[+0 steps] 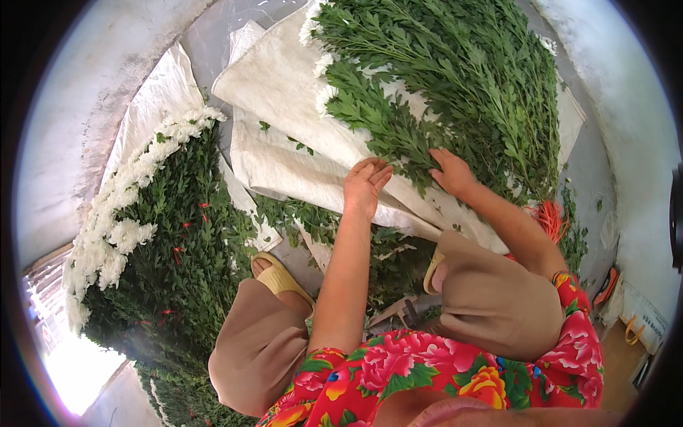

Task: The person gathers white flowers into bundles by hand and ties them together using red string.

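Observation:
White chrysanthemum stems with green leaves [453,69] lie in a large heap at the top right, their blooms pointing left. My right hand [452,172] rests at the heap's lower edge, fingers spread among the leaves; whether it grips a stem cannot be told. My left hand [367,184] is palm up with fingers apart and nothing in it, beside the leaf tips and above a pale woven sheet [283,85]. Red ties [552,220] lie near my right forearm. On the left stands a pile of chrysanthemum bunches [187,256] with red ties around stems.
Loose leaves and cut greenery [395,267] cover the floor between my feet, which wear yellow slippers [283,275]. Pale walls [69,107] rise on both sides. A red-handled tool [606,286] and a white bag bearing writing [643,315] are at the lower right.

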{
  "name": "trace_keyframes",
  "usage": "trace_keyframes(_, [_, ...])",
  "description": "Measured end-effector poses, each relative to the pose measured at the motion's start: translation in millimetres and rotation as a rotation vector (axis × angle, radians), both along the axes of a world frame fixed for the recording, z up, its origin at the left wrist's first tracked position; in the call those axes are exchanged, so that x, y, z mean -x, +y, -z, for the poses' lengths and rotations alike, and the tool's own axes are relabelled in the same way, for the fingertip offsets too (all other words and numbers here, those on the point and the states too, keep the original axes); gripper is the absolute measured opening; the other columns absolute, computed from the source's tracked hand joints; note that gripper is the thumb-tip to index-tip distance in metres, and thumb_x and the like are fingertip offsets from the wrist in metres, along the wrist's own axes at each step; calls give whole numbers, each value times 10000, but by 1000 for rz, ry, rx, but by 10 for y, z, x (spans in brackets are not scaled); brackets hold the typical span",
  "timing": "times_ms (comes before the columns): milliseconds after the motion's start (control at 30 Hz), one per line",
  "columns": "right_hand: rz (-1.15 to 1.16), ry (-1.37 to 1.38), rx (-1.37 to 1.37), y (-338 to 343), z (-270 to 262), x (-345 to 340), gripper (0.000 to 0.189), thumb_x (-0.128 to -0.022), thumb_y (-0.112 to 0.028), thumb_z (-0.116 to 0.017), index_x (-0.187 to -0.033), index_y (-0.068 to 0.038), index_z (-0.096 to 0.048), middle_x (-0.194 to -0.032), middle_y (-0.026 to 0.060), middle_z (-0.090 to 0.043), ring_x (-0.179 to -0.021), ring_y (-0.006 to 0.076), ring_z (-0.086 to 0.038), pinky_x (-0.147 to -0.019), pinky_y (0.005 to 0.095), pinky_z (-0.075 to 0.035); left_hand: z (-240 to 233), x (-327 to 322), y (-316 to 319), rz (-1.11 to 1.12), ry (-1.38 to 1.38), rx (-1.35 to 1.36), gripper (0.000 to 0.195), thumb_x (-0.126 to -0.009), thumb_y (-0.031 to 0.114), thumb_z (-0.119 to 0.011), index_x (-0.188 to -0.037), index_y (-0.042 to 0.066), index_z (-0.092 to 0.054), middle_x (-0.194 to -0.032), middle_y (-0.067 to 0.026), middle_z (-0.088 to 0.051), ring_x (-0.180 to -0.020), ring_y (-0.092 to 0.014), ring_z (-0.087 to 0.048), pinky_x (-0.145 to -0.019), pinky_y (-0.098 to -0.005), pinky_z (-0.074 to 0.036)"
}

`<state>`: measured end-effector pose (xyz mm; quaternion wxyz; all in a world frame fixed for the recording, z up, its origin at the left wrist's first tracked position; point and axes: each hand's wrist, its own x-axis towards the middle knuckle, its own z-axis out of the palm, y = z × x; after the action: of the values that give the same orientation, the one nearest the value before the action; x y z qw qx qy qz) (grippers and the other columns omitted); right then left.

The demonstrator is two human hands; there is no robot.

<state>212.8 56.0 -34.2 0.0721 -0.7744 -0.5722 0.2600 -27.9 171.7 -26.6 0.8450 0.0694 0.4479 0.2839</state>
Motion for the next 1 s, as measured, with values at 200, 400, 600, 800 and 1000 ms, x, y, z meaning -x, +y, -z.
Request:
trace_keyframes(200, [348, 598, -148, 171, -102, 17, 138, -882, -82, -631, -967, 17, -588, -829, 184, -562, -734, 342, -446, -714, 363, -443, 54, -134, 197, -13, 69, -13, 366, -1034, 78, -514, -1357, -88, -472, -1329, -250, -569, -1163, -374, -646, -987, -432, -563])
trace_keyframes(400, [187, 250, -296, 737, -144, -51, 171, -929, -138, -601, -994, 9, -543, -810, 225, -592, -734, 429, -553, -706, 473, -459, 42, -322, 393, -6, 124, -79, 437, -1034, 107, -508, -1422, -76, -424, -1416, -230, -521, -1246, -370, -592, -1013, -440, -535])
trace_keyframes(600, [227, -60, 160, 1150, -190, 281, 385, -897, -304, -701, -1072, 10, -564, -968, 219, -707, -916, 435, -675, -798, 490, -520, 141, -281, 411, 11, 134, -91, 484, -1040, 158, -519, -1455, -59, -399, -1453, -234, -492, -1276, -373, -568, -1052, -444, -505])
trace_keyframes(800, [144, 750, 105, 1017, -134, 60, 337, -871, -152, -723, -1146, 36, -670, -958, 109, -709, -874, 171, -614, -844, 342, -493, 36, -130, 579, 6, -7, -24, 612, -1027, 259, -598, -1506, -16, -334, -1485, -210, -471, -1287, -364, -550, -1100, -467, -436])
trace_keyframes(1000, [235, 1050, 307, 751, -654, 213, 315, -970, -243, -677, -1171, -1, -691, -992, -22, -679, -870, 80, -564, -813, 285, -477, -284, -73, 733, -77, -198, -64, 368, -996, 208, -665, -1312, 39, -579, -1252, -77, -662, -1150, -258, -617, -1013, -468, -486])
